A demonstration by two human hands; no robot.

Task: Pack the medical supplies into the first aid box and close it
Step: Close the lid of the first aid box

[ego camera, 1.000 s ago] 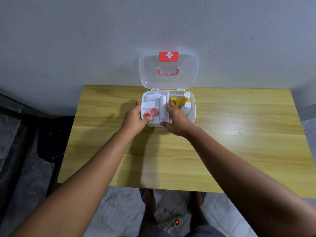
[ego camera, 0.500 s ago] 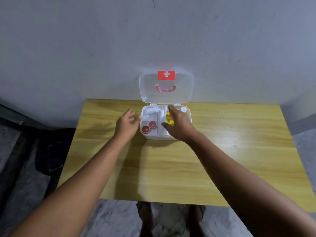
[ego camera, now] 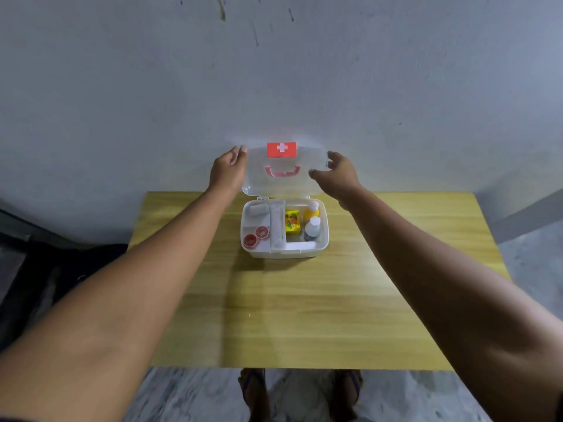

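Both hands reach the open lid [ego camera: 283, 184] of the box [ego camera: 285, 249]. Left hand [ego camera: 228, 170] fingers curl at its left edge; right hand [ego camera: 336, 173] fingers are spread at its right edge, holding nothing.

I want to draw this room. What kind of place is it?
Probably a plain room in a home, not a clinic. There is a bare grey wall, a small wooden table pushed against it, and a marbled floor. Only a first aid box sits on the table.

Plain grey-white wall [ego camera: 304, 71] with a few dark streaks up top, light wooden table [ego camera: 304, 315] pushed against it, mottled grey marble-looking floor [ego camera: 198, 394] underneath.
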